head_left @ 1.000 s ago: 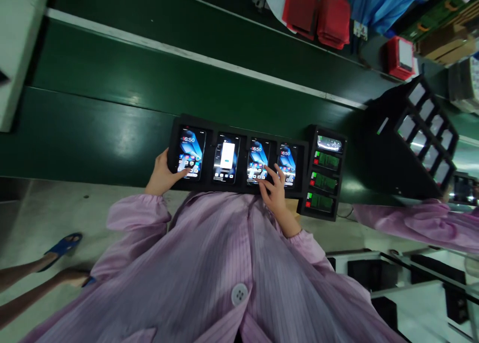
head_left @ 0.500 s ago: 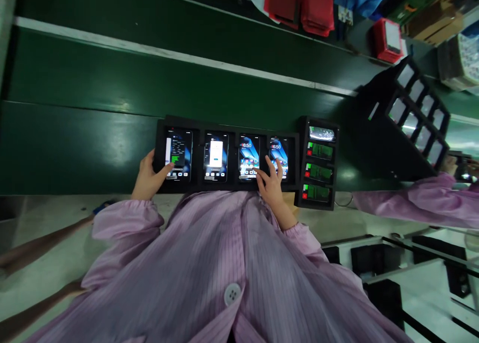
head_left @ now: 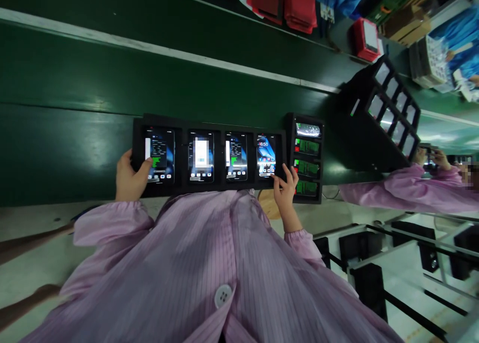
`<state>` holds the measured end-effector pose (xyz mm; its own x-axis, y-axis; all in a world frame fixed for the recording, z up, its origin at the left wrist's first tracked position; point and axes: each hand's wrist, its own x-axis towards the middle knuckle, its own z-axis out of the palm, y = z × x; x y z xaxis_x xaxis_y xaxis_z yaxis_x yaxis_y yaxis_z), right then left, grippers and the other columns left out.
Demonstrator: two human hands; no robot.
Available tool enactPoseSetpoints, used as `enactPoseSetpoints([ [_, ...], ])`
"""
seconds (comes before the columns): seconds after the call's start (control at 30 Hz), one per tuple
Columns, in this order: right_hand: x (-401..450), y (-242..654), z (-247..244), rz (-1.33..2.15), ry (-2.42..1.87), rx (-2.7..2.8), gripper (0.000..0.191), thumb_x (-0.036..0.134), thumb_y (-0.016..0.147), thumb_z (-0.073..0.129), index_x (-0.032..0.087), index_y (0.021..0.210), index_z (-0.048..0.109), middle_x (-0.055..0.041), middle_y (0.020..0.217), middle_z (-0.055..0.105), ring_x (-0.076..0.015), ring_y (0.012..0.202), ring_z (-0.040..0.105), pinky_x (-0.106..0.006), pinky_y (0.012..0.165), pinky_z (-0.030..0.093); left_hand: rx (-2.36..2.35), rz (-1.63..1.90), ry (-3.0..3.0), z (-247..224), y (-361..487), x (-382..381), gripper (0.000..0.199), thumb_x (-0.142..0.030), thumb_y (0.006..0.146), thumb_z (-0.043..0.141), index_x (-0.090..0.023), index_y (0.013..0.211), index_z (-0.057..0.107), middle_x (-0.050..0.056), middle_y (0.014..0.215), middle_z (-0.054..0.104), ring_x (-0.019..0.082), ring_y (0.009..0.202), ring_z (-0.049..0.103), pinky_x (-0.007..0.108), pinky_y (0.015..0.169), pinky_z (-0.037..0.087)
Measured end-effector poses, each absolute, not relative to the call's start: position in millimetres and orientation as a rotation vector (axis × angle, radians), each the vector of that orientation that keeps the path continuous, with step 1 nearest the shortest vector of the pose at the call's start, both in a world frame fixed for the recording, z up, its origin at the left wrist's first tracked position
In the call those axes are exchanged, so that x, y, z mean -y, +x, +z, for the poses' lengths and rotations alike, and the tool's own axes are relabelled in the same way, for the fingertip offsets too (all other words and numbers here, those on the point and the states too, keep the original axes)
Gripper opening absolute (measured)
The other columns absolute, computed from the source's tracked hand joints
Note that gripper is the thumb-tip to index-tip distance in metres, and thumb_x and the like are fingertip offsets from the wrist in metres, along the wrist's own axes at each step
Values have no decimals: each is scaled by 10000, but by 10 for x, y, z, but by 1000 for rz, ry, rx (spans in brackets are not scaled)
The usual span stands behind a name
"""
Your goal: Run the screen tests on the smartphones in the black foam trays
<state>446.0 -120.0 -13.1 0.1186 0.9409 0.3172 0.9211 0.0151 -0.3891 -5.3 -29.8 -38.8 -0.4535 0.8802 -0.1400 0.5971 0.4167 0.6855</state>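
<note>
A long black tray (head_left: 182, 156) lies in front of me, holding several lit smartphones in a row. My left hand (head_left: 130, 178) grips its left end, thumb over the lower left of the leftmost phone (head_left: 164, 151). That phone and the third phone (head_left: 237, 153) display dark panels with green text. A white window fills much of the second phone (head_left: 192, 156). On the rightmost phone (head_left: 266, 146) a clock and app icons show. My right hand (head_left: 285, 189) is at the tray's lower right corner, fingers apart, thumb at the bottom of the rightmost phone's screen.
Right of the tray stands a second black tray (head_left: 305, 119) with several devices showing green screens. Beyond it is a large black rack (head_left: 359, 128). Red pouches (head_left: 300, 6) lie across the green bench (head_left: 82, 84). Another person's pink sleeve (head_left: 389, 191) reaches in from the right.
My right hand has moved from over the third and rightmost phones to the tray's right corner. The third phone's home screen has given way to a dark text panel. My view has shifted right.
</note>
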Motion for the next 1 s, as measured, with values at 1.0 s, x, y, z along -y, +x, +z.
enactPoseSetpoints([
  [1.0, 733, 4231, -255, 43, -2012, 1694, 391, 383, 1079, 489, 244, 1323, 761, -162, 1633, 522, -378, 1593, 319, -711, 1274, 316, -2152, 648, 1207, -136, 127, 205, 1057, -304, 713, 862, -14, 1609, 383, 324, 1666, 314, 448, 1662, 239, 606, 1333, 302],
])
